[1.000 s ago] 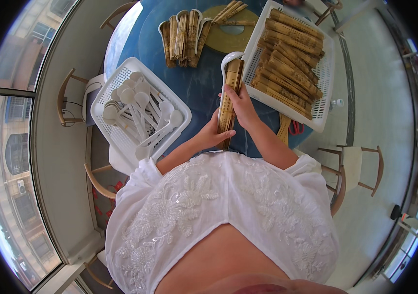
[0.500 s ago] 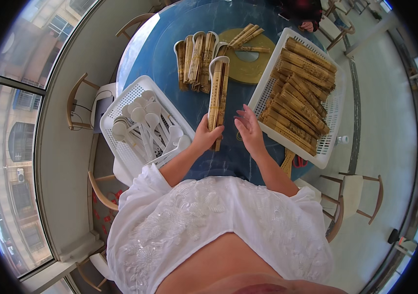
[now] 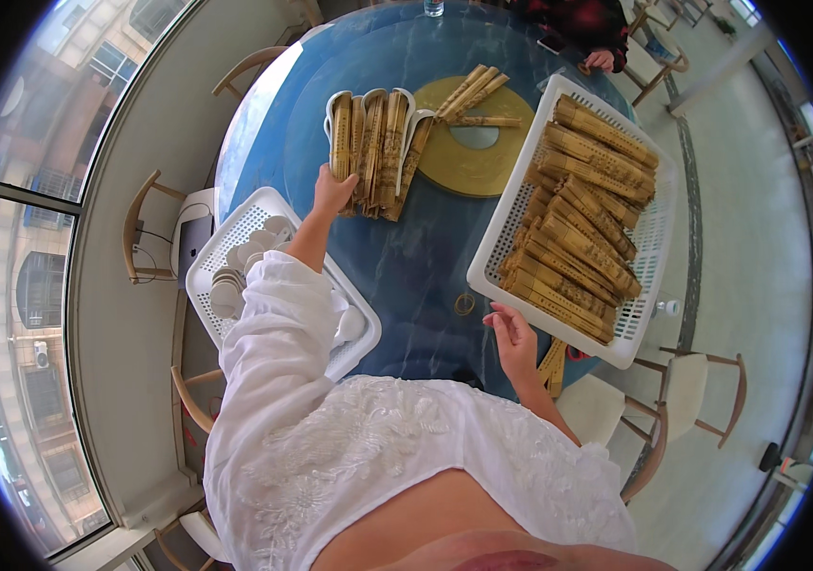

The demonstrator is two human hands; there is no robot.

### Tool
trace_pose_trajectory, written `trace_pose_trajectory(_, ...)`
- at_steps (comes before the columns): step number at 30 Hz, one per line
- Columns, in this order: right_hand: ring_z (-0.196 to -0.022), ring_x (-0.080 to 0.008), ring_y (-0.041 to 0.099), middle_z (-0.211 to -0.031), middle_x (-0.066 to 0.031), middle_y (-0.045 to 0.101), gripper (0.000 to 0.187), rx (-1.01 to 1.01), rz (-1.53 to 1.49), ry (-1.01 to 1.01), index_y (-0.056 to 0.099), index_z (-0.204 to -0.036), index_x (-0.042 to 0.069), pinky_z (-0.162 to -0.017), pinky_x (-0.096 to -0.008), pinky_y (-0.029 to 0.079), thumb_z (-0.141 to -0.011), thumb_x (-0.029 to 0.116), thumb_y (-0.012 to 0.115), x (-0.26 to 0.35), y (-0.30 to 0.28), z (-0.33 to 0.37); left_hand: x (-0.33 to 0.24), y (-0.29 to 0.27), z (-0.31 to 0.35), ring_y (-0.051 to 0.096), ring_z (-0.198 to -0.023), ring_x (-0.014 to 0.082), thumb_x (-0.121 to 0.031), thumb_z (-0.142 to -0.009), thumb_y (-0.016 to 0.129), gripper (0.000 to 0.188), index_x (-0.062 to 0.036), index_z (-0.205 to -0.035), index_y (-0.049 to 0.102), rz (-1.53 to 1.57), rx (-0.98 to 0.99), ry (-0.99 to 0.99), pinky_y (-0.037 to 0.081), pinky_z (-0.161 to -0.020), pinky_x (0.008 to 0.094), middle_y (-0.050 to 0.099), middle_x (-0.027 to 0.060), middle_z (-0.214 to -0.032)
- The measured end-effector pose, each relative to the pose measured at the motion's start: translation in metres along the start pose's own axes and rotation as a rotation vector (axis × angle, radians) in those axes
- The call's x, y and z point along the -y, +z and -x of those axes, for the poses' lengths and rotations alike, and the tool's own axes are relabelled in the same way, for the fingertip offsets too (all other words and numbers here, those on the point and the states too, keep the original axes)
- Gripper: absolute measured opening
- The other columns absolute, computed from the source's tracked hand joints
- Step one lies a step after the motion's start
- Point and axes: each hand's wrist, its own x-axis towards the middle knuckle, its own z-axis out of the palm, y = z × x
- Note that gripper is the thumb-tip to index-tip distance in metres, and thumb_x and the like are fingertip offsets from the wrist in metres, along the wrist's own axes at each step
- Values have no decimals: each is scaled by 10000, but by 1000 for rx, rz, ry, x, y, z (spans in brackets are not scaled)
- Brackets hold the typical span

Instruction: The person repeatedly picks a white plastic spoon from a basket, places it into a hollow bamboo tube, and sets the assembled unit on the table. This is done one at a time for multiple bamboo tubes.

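My left hand [image 3: 335, 190] reaches forward and is closed round the lower end of a bundle of slim gold-brown printed packets [image 3: 340, 133], the leftmost in a row. A white curved piece, like a spoon, caps this bundle. Against it on the right lie several similar bundles [image 3: 392, 143], also topped with white curves. My right hand [image 3: 516, 344] hovers by the near corner of a white basket [image 3: 492, 281]; its fingers are loosely bent and apart, with nothing visible in them. Left of that hand a thin rubber band [image 3: 465, 305] lies on the blue round table [image 3: 406, 285].
Many loose gold packets [image 3: 583, 219] fill the right basket. White spoons [image 3: 235, 276] lie in a left basket [image 3: 264, 195], partly behind my sleeve. More packets [image 3: 471, 93] rest on a yellow disc [image 3: 430, 176]. Another person's hand [image 3: 601, 61] is at the far right edge.
My left hand has carried its bundle forward and left to the row's left end. My right hand has drawn back toward me. The view has shifted slightly.
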Motion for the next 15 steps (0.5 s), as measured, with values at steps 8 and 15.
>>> trace_pose_trajectory(8,-819,-130,629,-878,-83,648,185,-24,-38,18,596,-1090,-30,-779,-250,504,-948,41,501,-4,-8,-6,7,6,-31,481,-1112,371,-479,-741,661,709,16,-1224,505,-412,44,-5,389,-958,414,519,206,-1141)
trace_pose_trajectory(15,-795,-125,621,-870,-84,643,183,-3,-71,3,601,-1078,-36,-767,-248,507,-950,38,494,-5,-6,-10,25,-3,-41,415,-1258,344,-580,-780,614,882,-14,-1405,354,-252,131,-27,366,-1012,376,388,196,-1392)
